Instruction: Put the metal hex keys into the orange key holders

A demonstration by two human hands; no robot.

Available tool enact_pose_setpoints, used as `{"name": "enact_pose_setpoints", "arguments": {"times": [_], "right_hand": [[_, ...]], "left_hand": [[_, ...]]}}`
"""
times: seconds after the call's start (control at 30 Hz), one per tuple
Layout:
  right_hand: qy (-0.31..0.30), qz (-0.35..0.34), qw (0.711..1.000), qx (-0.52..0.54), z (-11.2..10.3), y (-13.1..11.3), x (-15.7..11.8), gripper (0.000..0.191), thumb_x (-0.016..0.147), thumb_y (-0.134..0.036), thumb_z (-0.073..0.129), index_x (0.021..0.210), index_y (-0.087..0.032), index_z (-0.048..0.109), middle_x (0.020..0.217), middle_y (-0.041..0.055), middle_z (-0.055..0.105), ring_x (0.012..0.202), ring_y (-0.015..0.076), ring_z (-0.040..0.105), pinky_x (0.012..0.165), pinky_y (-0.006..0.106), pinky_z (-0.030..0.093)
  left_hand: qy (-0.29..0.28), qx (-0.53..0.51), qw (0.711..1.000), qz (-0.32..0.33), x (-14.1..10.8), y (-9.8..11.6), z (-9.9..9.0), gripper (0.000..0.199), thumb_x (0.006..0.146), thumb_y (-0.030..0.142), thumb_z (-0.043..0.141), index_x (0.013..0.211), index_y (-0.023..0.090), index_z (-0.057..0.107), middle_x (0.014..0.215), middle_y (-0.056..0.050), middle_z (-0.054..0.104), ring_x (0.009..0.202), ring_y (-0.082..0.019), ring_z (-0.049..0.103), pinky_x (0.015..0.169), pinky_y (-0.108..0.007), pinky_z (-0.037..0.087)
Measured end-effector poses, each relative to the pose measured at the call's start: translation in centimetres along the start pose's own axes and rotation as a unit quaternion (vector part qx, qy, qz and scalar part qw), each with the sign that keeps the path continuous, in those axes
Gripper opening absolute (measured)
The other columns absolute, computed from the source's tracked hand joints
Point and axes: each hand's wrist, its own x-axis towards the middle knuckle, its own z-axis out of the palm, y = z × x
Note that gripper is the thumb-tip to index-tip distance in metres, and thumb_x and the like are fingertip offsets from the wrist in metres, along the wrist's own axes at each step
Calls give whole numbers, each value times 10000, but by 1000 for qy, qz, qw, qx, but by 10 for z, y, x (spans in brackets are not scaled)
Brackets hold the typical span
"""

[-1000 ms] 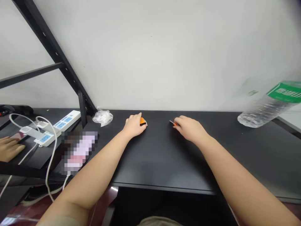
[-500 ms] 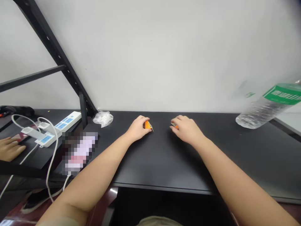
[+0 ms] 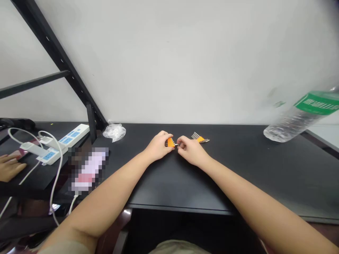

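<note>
My left hand (image 3: 159, 145) is closed around an orange hex key holder (image 3: 171, 142), with its metal keys showing past the fingers. My right hand (image 3: 191, 151) meets it at the fingertips, pinching a thin metal hex key (image 3: 176, 144) that sticks out of that holder. Just beyond my right hand, a second orange hex key set (image 3: 200, 139) lies on the table with several metal keys fanned out. Nothing touches it.
The black table (image 3: 238, 165) runs along a white wall. To the left lie a plastic bag (image 3: 114, 132), a pixelated object (image 3: 88, 170), a power strip (image 3: 74, 137) and white cables. A co-worker's hand (image 3: 9, 167) rests far left. A tilted water bottle (image 3: 298, 118) stands out at right.
My hands have come together at the middle. My right hand has set down its orange key set on the table and now pinches a key at the holder in my left hand.
</note>
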Motion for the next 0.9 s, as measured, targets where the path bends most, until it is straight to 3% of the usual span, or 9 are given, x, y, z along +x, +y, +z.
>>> {"name": "enact_pose_setpoints", "arguments": {"times": [0.2,0.33,0.43,0.53,0.67,0.9], "right_hand": [[29,46,996,-66,-10,11,3,115,762,-178,567,859,-240,559,653,-33,609,608,171,570,611,292,421],[-12,57,989,-138,-23,20,2,78,777,-171,581,821,-234,584,685,-2,643,639,179,580,595,290,390],[-24,27,985,-168,-26,17,1,37,829,-213,601,856,-237,611,727,18,661,667,189,588,596,296,380],[0,-24,995,-92,-23,6,0,87,884,-275,604,962,-238,592,808,18,673,699,184,607,633,300,431],[-14,-65,998,16,-13,-6,0,83,918,-259,566,997,-240,555,833,10,671,710,175,625,661,300,473],[19,-79,996,-28,-4,-7,0,171,858,-164,570,1009,-227,622,792,4,671,679,170,607,676,296,453]], "left_hand": [[4,62,998,-9,1,-13,-14,455,827,248,702,1279,247,652,1223,-70,606,1053,-232,635,947,-389,557],[15,55,998,-25,2,-19,-21,480,818,275,728,1291,239,653,1225,-72,608,1069,-233,635,983,-399,545],[22,12,1000,-9,2,-14,-19,552,798,330,778,1323,233,639,1229,-63,623,1097,-227,631,1022,-392,527],[25,-28,999,4,-1,-4,-13,573,777,386,817,1303,227,655,1203,-56,645,1058,-215,638,978,-374,540],[17,-58,998,20,-3,5,-7,549,781,420,821,1274,229,673,1178,-57,657,1015,-206,643,935,-362,546],[-3,-40,999,24,0,9,-6,426,809,355,774,1210,236,696,1145,-58,653,1037,-220,634,922,-359,540]]}}
